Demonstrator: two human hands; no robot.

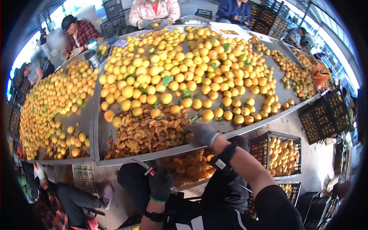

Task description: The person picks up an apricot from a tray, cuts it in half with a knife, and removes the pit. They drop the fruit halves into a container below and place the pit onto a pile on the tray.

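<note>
My left hand (pixel 161 184), in a dark glove, is closed round a knife (pixel 141 165) with a curved blade and some red at the handle. It is held in front of the table's near edge, blade pointing up and left. My right hand (pixel 201 135), in a grey glove, reaches over the table rim at the right end of a heap of brownish-orange fruit pieces (pixel 147 132). Its fingers are curled, and what they hold is hidden. Beyond lie many round yellow-orange fruits (pixel 166 98) with green leaves. Below the rim, at my lap, a container holds orange fruit pieces (pixel 188 166).
A metal divider (pixel 96 115) separates my part of the table from another fruit pile (pixel 50 103). Fruit-filled black crates (pixel 283 153) stand at my right. A person's leg (pixel 76 195) is at lower left. Several people (pixel 154 13) work round the far side.
</note>
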